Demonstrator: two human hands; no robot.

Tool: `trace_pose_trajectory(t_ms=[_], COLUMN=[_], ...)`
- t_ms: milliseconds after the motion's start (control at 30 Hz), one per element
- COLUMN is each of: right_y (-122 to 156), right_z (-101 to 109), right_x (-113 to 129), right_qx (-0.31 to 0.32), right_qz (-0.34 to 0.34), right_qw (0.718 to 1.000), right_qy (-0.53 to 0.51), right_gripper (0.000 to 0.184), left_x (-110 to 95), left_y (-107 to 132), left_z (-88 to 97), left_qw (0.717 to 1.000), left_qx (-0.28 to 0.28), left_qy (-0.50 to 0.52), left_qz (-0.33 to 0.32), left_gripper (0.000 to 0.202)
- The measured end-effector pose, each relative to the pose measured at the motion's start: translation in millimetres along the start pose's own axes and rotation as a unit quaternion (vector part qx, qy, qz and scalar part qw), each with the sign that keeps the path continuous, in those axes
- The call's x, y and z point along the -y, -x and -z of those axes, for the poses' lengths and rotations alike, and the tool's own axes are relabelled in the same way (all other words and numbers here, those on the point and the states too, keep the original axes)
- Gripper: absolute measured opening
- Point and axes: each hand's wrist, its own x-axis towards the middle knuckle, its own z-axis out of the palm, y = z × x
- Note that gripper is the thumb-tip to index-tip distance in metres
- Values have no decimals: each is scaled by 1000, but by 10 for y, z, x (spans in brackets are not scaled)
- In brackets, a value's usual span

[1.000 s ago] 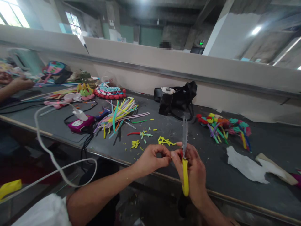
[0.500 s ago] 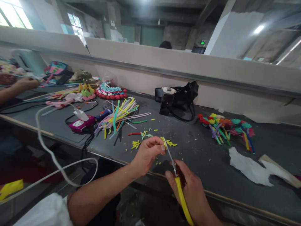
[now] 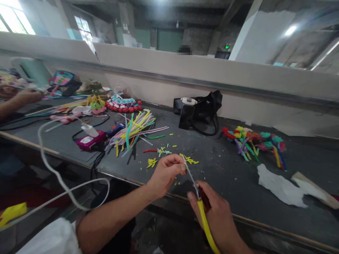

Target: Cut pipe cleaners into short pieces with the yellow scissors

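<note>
My right hand [image 3: 215, 208] is closed around the yellow handle of a pair of scissors [image 3: 203, 217], whose metal blades point up and to the left. The blade tips come close to the fingertips of my left hand [image 3: 169, 173]. That hand is pinched, thumb against fingers; whatever sits between them is too small or hidden to make out. Just beyond, short yellow cut pieces [image 3: 192, 160] lie on the dark table, with another yellow pile [image 3: 152, 162] left of my hand. Pale green bits [image 3: 164, 151] and a red strip [image 3: 150, 151] lie behind.
Colourful fuzzy stems [image 3: 135, 128] lie in a bundle at centre left, near a purple box [image 3: 91, 140] with a white cable. A black bag [image 3: 206, 111] rests by the partition. Fuzzy flowers [image 3: 254, 139] and white paper [image 3: 278, 187] lie right. Another person's hand [image 3: 30, 96] works far left.
The scissor blades have shifted slightly beside my left fingertips. My left hand keeps its pinch almost in place. The whole view has moved a little.
</note>
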Motion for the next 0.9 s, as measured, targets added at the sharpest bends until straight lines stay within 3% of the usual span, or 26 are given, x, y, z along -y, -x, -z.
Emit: trace_pose_trajectory(t_ms=[533, 900], right_y=[26, -8], right_z=[-59, -64], right_x=[-27, -1], right_qx=[-25, 10], right_qz=[18, -8], right_qw=[1000, 1000], right_qy=[-1, 2], right_gripper=[15, 15], left_x=[8, 10], left_y=[11, 9], left_z=[-4, -7], left_qw=[1000, 1000], left_qx=[-10, -19], left_qy=[8, 1], left_qz=[3, -2], left_gripper=[9, 9])
